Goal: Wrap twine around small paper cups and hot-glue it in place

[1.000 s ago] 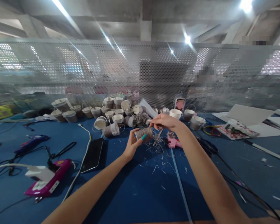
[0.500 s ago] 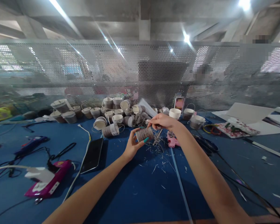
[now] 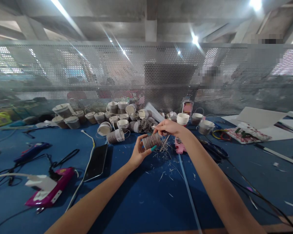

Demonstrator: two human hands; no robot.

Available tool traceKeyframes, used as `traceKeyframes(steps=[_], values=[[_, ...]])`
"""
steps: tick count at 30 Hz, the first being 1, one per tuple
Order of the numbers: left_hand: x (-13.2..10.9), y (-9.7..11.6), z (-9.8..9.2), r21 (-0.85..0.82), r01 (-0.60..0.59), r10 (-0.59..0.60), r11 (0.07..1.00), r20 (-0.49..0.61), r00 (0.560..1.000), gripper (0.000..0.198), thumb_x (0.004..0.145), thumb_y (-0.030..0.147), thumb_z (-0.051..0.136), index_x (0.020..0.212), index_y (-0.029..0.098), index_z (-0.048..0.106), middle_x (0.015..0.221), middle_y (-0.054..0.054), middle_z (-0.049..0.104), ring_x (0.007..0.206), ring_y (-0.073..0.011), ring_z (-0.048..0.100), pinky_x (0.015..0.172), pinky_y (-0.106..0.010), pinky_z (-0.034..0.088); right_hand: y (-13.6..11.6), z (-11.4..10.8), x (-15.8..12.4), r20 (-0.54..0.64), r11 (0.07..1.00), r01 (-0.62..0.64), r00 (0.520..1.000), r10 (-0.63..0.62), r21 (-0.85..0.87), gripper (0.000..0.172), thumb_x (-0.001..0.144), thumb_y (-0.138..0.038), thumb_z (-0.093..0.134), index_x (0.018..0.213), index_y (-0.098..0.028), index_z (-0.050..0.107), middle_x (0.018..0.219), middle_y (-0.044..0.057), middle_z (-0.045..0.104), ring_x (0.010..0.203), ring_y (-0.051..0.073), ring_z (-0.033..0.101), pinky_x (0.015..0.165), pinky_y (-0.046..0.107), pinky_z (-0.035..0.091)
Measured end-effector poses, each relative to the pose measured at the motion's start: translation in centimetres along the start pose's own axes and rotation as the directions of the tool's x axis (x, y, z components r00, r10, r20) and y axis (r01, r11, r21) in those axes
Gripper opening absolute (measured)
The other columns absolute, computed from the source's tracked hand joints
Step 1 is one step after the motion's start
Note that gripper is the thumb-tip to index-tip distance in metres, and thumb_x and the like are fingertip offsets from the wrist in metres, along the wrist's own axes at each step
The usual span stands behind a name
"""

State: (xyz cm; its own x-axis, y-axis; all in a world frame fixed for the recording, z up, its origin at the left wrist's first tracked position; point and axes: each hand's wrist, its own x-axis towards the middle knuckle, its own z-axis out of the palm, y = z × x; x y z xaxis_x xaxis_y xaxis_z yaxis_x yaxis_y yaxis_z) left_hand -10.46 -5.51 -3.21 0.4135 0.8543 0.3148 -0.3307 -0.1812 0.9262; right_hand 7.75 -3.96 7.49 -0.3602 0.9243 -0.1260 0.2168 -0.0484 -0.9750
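My left hand (image 3: 137,152) is wrapped round a paper cup (image 3: 151,141) lying on its side in the grip, its wall wound with grey-brown twine. The thumb, with a long teal nail, presses on the near side. My right hand (image 3: 170,127) is closed in a pinch at the cup's upper right; whatever lies between its fingertips is too small to make out. Behind the cup is a tangled bundle of grey twine (image 3: 147,125). Loose twine scraps (image 3: 164,146) lie on the blue tabletop (image 3: 146,201) just right of the cup.
Several twine-wrapped cups (image 3: 116,136) with handles crowd the back left. Plain white cups (image 3: 183,118) are stacked behind my right hand. A pink glue gun (image 3: 179,146) lies by my right forearm, scissors (image 3: 216,149) farther right. A phone (image 3: 96,162) and purple power strip (image 3: 52,191) lie left.
The cup has turned slightly in my left hand, showing more of its wound wall toward the right. My right hand has shifted very slightly left, still pinched beside it.
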Motion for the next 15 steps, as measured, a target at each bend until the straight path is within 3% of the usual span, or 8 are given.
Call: traceKeyframes(steps=[9,15], values=[[0.0,0.0,-0.1,-0.009,-0.002,0.002,1.000,-0.006,1.000,0.057,0.060,0.022,0.073,0.108,0.024,0.042,0.096,-0.002,0.056,0.082,-0.0159,0.057,0.069,-0.027,0.048,0.4,0.0,0.3,0.001,1.000,0.003,1.000,-0.003,0.014,0.027,0.075,-0.030,0.060,0.058,-0.010,0.065,0.041,-0.001,0.053,0.034,0.003,0.033,0.036,0.020,0.022],[0.2,0.1,-0.1,0.015,0.035,-0.034,0.999,-0.054,0.998,0.056,0.062,0.022,0.072,0.109,0.024,0.041,0.093,-0.002,0.056,0.081,-0.0145,0.056,0.066,-0.024,0.047,-0.8,0.2,-0.7,0.020,0.997,0.028,0.999,-0.027,-0.065,0.029,0.076,-0.035,0.058,0.066,-0.010,0.067,0.043,0.000,0.055,0.035,0.003,0.036,0.037,0.019,0.024]])
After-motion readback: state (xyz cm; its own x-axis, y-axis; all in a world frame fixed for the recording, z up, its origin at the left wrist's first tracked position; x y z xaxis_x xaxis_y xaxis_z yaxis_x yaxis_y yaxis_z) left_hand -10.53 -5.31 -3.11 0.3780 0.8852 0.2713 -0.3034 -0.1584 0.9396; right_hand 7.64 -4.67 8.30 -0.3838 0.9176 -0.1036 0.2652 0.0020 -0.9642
